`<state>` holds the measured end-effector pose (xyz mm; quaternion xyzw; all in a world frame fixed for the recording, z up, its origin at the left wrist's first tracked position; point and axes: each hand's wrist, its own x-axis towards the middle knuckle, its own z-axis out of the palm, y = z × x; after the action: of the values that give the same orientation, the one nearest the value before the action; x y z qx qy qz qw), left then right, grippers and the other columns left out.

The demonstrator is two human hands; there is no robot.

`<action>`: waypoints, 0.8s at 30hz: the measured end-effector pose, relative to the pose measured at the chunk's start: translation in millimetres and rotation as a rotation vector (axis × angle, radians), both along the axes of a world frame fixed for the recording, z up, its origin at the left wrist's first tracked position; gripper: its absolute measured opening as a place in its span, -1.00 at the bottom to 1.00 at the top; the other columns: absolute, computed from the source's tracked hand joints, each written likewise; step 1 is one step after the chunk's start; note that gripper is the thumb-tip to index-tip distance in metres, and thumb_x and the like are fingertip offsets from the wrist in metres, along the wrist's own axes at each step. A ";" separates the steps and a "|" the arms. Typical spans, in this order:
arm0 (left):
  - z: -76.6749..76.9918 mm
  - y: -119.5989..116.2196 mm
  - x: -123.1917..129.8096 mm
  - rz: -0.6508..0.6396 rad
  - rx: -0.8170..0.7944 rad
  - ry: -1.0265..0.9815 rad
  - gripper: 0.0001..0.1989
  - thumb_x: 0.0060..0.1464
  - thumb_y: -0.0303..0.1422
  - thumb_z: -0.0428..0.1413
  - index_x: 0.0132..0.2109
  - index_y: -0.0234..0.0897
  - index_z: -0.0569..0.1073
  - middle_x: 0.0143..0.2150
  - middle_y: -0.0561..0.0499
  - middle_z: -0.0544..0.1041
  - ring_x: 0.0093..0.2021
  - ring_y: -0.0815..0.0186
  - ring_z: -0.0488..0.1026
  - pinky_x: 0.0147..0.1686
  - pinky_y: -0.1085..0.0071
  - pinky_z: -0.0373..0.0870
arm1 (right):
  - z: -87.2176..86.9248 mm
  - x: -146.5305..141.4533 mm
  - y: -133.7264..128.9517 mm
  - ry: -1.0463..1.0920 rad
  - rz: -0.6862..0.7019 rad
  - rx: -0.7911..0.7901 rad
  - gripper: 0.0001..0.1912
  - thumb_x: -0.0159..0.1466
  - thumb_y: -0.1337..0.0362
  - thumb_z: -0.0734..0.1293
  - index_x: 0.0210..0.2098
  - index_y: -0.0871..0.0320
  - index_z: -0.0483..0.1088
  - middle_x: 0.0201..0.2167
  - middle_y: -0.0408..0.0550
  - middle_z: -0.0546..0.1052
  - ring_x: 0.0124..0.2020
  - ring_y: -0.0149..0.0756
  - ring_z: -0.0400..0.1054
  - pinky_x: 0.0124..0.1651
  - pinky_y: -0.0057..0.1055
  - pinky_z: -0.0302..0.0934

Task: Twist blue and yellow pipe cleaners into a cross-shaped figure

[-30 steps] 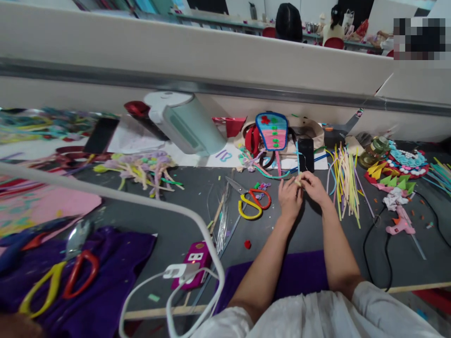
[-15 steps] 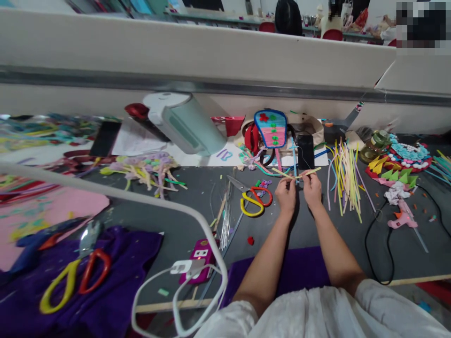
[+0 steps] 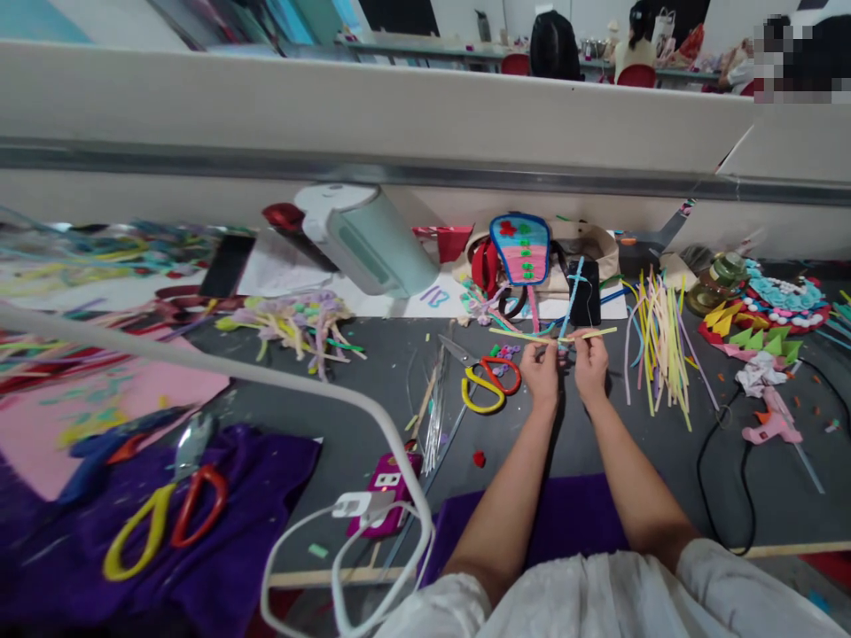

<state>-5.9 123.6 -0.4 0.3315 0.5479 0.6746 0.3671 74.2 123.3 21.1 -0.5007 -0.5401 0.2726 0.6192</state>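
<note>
My left hand is pinched on a pale yellow pipe cleaner that reaches out sideways to the left. Close beside it, my right hand pinches the yellow pipe cleaner's right part, and its end sticks out past the fingers. A light blue pipe cleaner with a short crosspiece rises between the two hands, meeting the yellow one at the fingertips. How they are joined there is too small to make out. Left of my left hand lie scissors with red and yellow handles, blades apart.
A bundle of pipe cleaners lies right of my hands, then a pink glue gun with a black cord. Behind are a phone and a kite-shaped craft piece. A white cable crosses on the left, near a magenta power strip.
The view has shifted slightly, so most things sit farther right. The blue pipe cleaner now leans right, and the yellow one reaches farther left of my left hand. Both hands remain pinched.
</note>
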 end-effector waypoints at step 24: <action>2.9 -5.8 10.8 -0.108 0.058 -0.084 -0.78 -0.04 -0.28 0.21 -0.36 -0.30 0.35 -0.47 0.06 0.46 -0.46 0.39 0.45 -0.41 0.49 0.37 | 6.4 8.9 0.3 -0.284 -0.017 -0.106 -0.76 0.29 0.13 0.19 -0.37 0.12 0.38 -0.38 -0.08 0.50 -0.36 -0.31 0.39 -0.22 -0.42 0.24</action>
<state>4.9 117.8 2.5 0.3425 0.4935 0.6826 0.4161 83.1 123.7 27.5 -0.5707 -0.6029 0.2221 0.5113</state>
